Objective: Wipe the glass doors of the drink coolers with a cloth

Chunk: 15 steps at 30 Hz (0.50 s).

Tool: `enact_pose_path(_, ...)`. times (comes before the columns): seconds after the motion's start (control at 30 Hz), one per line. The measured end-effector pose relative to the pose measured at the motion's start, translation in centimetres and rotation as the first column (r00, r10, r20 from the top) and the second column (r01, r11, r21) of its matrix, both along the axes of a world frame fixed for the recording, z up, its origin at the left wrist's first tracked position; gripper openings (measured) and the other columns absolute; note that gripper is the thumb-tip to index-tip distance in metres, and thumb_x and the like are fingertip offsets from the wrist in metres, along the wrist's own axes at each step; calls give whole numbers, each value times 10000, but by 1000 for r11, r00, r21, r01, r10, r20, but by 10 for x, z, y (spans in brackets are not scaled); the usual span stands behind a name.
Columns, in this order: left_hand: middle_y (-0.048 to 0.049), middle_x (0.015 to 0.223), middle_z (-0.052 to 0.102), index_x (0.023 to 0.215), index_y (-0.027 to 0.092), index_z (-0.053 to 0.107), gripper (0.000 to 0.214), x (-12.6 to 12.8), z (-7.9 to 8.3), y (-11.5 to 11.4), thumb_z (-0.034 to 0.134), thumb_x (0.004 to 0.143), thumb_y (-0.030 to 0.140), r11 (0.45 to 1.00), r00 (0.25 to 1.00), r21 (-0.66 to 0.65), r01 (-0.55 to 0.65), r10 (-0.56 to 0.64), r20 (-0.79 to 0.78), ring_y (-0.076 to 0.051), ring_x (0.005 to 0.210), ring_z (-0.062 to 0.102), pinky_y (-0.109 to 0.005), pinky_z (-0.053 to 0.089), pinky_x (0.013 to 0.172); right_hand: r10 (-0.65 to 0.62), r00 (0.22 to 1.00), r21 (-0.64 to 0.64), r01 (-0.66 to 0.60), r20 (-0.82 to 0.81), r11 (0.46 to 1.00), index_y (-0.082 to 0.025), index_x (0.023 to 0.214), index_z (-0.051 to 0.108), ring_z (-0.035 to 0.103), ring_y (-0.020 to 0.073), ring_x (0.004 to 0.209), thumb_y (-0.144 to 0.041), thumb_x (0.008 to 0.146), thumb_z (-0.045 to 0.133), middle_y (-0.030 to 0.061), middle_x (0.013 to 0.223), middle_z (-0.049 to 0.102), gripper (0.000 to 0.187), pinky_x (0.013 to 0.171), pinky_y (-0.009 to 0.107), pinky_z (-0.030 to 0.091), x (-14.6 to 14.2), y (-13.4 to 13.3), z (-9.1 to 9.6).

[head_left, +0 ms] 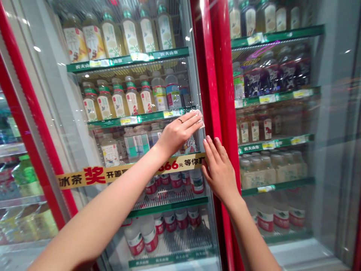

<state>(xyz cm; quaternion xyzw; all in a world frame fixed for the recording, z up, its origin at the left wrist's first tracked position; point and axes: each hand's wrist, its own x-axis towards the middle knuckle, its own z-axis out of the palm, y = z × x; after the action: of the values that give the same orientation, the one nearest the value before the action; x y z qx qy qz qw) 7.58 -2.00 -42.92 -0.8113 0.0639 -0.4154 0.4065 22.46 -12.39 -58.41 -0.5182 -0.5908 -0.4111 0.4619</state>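
Observation:
My left hand [182,130], with a ring on one finger, reaches across the glass door [97,210] of a drinks fridge. Under its fingertips a crumpled white wipe [200,119] is pressed to the glass near the door's right edge; much of the wipe is hidden by the fingers. Lower and to the right, my right hand [221,169] lies flat against the red door frame [213,113], fingers stretched and holding nothing. A yellow strip with Chinese lettering [118,175] runs across the glass behind my left forearm.
Behind the glass, bottles [132,96] stand on green-edged shelves [138,117]. To the right, another fridge section holds dark drinks [269,77] and pale bottles [258,171]. A further red-framed fridge with green-capped bottles [26,171] is at the left.

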Motion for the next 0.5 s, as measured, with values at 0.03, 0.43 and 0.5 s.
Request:
enact_pose_path(0.03, -118, 1512, 708, 1418, 173, 684, 407, -2, 2, 0, 499, 1079, 46, 1000, 1000, -2, -6, 6, 6, -233, 1520, 579, -484, 568, 1234, 6, 1000, 1, -6, 5, 1000, -312, 1752, -134, 233, 306, 1698, -108, 1035, 532, 66, 1815, 311, 1000, 1358, 610, 365, -2, 0, 0)
enact_pose_path(0.43, -91, 1574, 663, 1496, 228, 636, 480, -17, 10, 8, 527, 1068, 42, 1000, 999, -12, -2, 1, -38, -210, 1561, 528, -462, 532, 1267, 94, 995, 36, -95, 23, 995, -296, 1744, -159, 227, 305, 1697, -71, 1019, 496, 71, 1836, 230, 1003, 1353, 581, 391, -18, 2, 4)
enact_pose_path(0.5, -88, 1559, 677, 1481, 243, 649, 466, -23, 15, 10, 541, 1068, 56, 1000, 999, -23, 14, -15, -28, -212, 1545, 548, -468, 544, 1253, 117, 993, 16, -118, 29, 993, -295, 1742, -169, 227, 304, 1696, -63, 1014, 498, 74, 1834, 241, 1014, 1354, 575, 395, -23, 2, 3)
